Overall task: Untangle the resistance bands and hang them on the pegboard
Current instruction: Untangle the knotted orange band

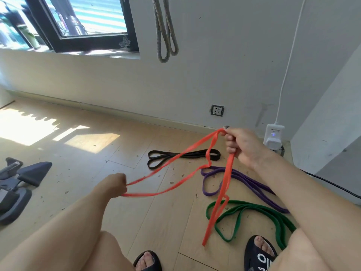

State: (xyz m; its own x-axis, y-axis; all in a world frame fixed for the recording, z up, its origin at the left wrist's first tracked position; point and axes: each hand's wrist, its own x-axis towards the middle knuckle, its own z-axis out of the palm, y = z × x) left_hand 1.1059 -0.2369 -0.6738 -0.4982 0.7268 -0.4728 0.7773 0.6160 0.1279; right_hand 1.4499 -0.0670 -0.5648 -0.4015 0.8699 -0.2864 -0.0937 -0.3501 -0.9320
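An orange band (172,163) is gripped and stretched diagonally between the lower left hand (115,185) and higher right hand (241,145), its tail hanging floorward

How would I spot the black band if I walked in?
Find the wall socket low on the white wall. On the wooden floor just below lies the black band, nearest the wall; the purple band and green band lie closer to the person's feet.

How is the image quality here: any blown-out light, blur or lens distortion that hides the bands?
Head view: sun patch on the floor is blown out; window smeared and overexposed; wide-angle bending at the edges; orange band and both hands sharp enough.
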